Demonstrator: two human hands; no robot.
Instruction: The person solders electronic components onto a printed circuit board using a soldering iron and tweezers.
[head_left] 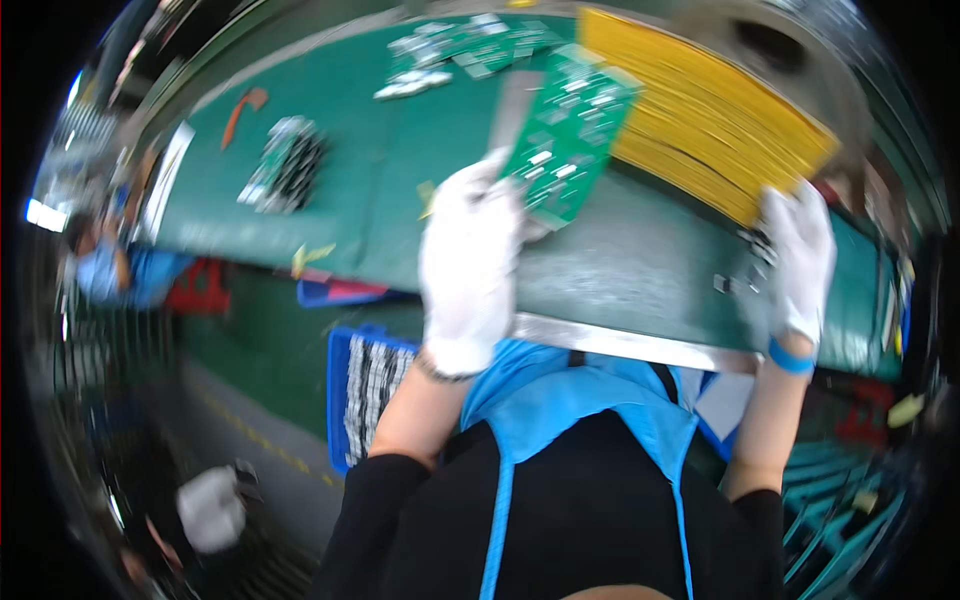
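Note:
My left hand (468,262), in a white glove, grips a green circuit board (570,140) by its lower left edge. The board is tilted above the green tabletop and carries several pale and silvery parts. My right hand (803,255), also gloved, is at the near right corner of a ridged yellow stack (705,110). Small black and silvery parts (758,248) are beside its fingers. Blur hides whether the right fingers hold any of them.
More green circuit boards (470,45) lie at the table's far side. A pile of dark and silvery parts (285,165) and an orange-handled tool (240,115) are left. Below the front edge stands a blue bin (338,400) of parts. A person in blue (125,270) sits far left.

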